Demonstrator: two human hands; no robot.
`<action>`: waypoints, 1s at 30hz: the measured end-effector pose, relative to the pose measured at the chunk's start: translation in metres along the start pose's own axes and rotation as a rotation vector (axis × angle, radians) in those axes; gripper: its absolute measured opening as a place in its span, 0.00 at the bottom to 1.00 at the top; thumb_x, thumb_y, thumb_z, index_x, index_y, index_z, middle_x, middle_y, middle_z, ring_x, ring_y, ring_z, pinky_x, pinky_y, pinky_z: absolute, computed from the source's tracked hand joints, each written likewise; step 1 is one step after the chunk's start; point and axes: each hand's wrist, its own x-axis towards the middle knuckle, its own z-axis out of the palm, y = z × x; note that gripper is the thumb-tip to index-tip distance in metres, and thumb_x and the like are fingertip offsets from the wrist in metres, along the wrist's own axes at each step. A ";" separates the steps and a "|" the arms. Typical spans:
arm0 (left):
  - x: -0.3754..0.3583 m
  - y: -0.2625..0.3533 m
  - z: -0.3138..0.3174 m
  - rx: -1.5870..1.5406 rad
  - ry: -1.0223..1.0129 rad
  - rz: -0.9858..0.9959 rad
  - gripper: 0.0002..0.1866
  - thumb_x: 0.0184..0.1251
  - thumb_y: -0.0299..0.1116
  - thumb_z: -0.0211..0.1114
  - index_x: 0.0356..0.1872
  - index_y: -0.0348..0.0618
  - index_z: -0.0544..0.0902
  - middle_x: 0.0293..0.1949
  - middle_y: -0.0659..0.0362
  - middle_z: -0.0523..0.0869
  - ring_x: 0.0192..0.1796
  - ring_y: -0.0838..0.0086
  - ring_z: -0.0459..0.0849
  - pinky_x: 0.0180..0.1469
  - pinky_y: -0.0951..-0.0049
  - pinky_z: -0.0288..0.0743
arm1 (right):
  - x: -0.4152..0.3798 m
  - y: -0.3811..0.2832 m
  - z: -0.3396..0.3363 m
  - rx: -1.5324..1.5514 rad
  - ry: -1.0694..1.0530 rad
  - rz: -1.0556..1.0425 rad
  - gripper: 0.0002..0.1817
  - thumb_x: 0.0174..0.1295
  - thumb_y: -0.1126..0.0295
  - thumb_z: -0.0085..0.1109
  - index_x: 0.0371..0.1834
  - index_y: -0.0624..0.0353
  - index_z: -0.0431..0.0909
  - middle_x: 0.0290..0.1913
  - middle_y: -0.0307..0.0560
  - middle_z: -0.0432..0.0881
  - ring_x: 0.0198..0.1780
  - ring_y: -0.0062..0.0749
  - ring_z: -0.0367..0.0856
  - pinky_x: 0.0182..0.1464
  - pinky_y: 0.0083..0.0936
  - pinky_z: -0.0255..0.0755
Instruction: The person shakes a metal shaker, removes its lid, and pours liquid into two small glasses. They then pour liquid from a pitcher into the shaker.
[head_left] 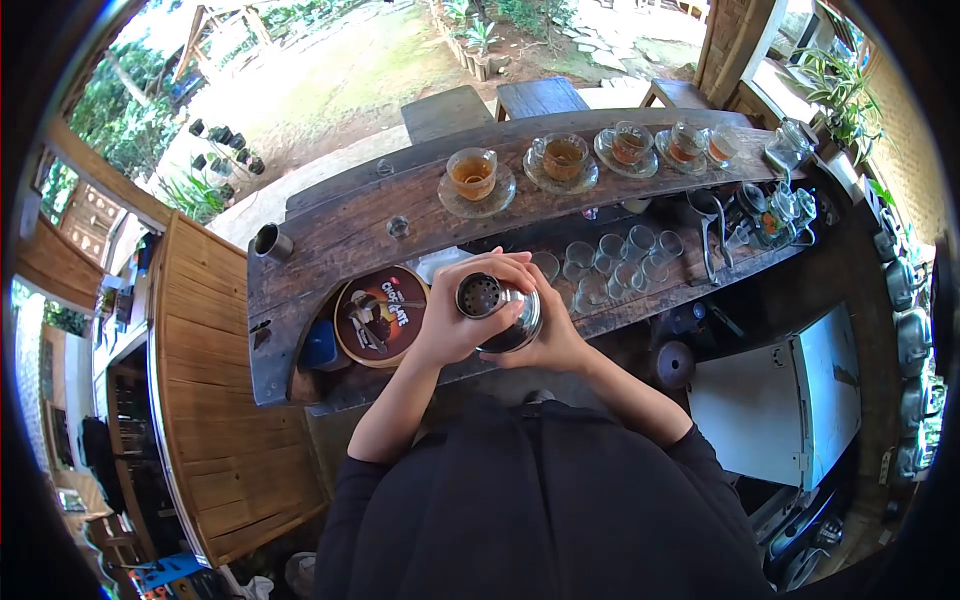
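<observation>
A metal cocktail shaker point(518, 330) is held between both hands in front of my body, its perforated strainer top point(478, 294) facing up toward me. My left hand point(455, 318) is closed around the strainer end, thumb across the front. From the other side, my right hand point(560, 335) wraps the shaker's body. Just left of the hands, a round Choki Choklate-style brown tray point(385, 345) carries spoons and other small utensils. Beyond the hands stand glass cups of amber drink on saucers, the nearest being a cup point(472, 175).
Several empty glasses point(610, 262) stand on the lower shelf of the wooden counter point(340, 235). A metal cup point(272, 243) and a small glass point(398, 227) sit on top at left. Ladles point(708, 235) hang at right, above a white fridge point(760, 400). A wooden cabinet point(225, 390) is at left.
</observation>
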 end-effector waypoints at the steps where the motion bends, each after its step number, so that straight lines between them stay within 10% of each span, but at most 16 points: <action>1: -0.002 0.000 0.003 0.029 0.028 -0.005 0.10 0.51 0.31 0.67 0.34 0.38 0.86 0.38 0.57 0.89 0.58 0.59 0.84 0.71 0.51 0.61 | -0.001 0.002 0.001 0.000 -0.002 -0.002 0.55 0.34 0.65 0.83 0.69 0.65 0.58 0.65 0.50 0.69 0.66 0.34 0.70 0.68 0.31 0.64; 10: -0.006 0.006 0.020 0.167 0.449 0.119 0.11 0.54 0.24 0.63 0.39 0.34 0.85 0.41 0.53 0.88 0.57 0.60 0.83 0.69 0.57 0.63 | 0.001 0.013 0.023 -0.201 0.402 -0.058 0.54 0.30 0.66 0.84 0.67 0.61 0.62 0.55 0.53 0.78 0.57 0.43 0.80 0.59 0.33 0.74; 14: -0.009 0.008 -0.001 -0.516 0.555 0.129 0.14 0.62 0.29 0.60 0.44 0.30 0.81 0.48 0.45 0.84 0.61 0.55 0.80 0.69 0.57 0.66 | -0.001 0.008 0.021 -0.186 0.390 -0.091 0.55 0.31 0.66 0.85 0.67 0.61 0.61 0.55 0.54 0.78 0.58 0.41 0.80 0.60 0.33 0.74; 18: -0.022 0.006 -0.024 -1.058 0.480 -0.027 0.26 0.65 0.48 0.56 0.52 0.34 0.79 0.56 0.44 0.81 0.71 0.48 0.68 0.75 0.45 0.54 | 0.003 0.004 0.018 -0.140 0.342 -0.328 0.55 0.36 0.69 0.84 0.68 0.61 0.55 0.62 0.56 0.70 0.63 0.39 0.74 0.65 0.35 0.69; 30: -0.035 0.011 -0.025 -1.342 0.336 -0.016 0.26 0.67 0.52 0.56 0.50 0.38 0.83 0.61 0.49 0.80 0.76 0.57 0.61 0.78 0.49 0.45 | 0.026 -0.034 0.008 -0.569 0.436 -0.809 0.42 0.47 0.63 0.76 0.66 0.59 0.64 0.58 0.61 0.77 0.57 0.54 0.80 0.64 0.53 0.66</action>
